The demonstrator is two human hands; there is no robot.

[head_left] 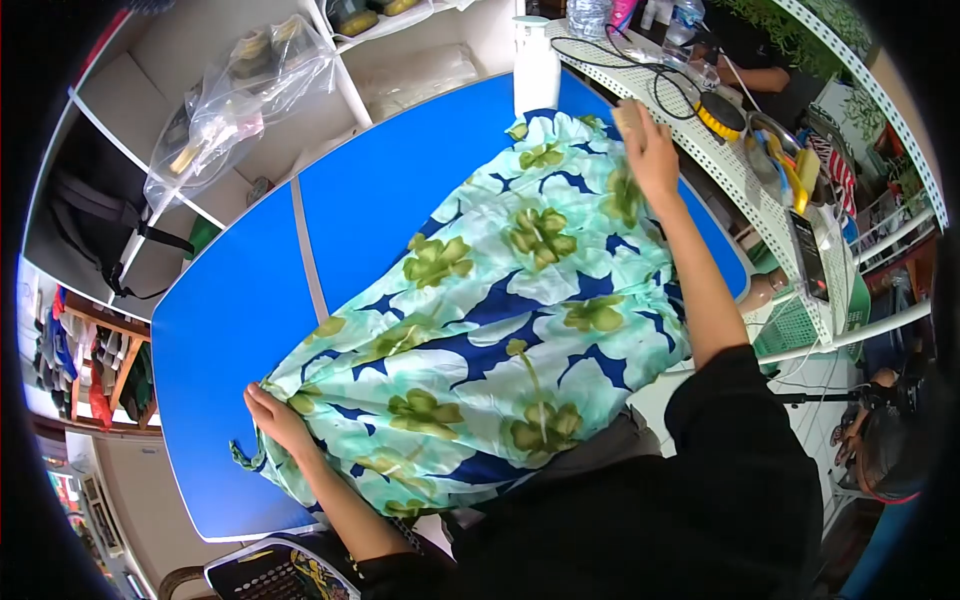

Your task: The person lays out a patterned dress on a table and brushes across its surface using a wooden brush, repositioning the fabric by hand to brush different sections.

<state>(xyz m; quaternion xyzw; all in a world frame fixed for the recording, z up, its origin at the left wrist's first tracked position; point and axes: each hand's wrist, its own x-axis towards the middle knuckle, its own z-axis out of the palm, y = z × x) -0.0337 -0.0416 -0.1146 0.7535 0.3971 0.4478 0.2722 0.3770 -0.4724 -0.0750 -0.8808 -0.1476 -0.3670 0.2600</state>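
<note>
A floral garment (490,300), in mint, navy and white with olive flowers, lies spread over the blue tabletop (230,330). Its near part hangs toward my body. At its left corner my left hand (278,418) grips the cloth, and folds run out from my fingers. A thin tie or strap (243,455) dangles past the cloth beside that hand. My right hand (650,155) is at the garment's upper right edge, fingers stretched out and slightly blurred; I cannot tell whether it touches the cloth.
A white bottle (537,70) stands at the table's far edge. Along the right runs a white perforated shelf (730,150) with a yellow-black round item (720,115), cables and a phone (806,255). Plastic bags (250,110) sit in the shelving behind. Another person's arm (755,77) shows beyond.
</note>
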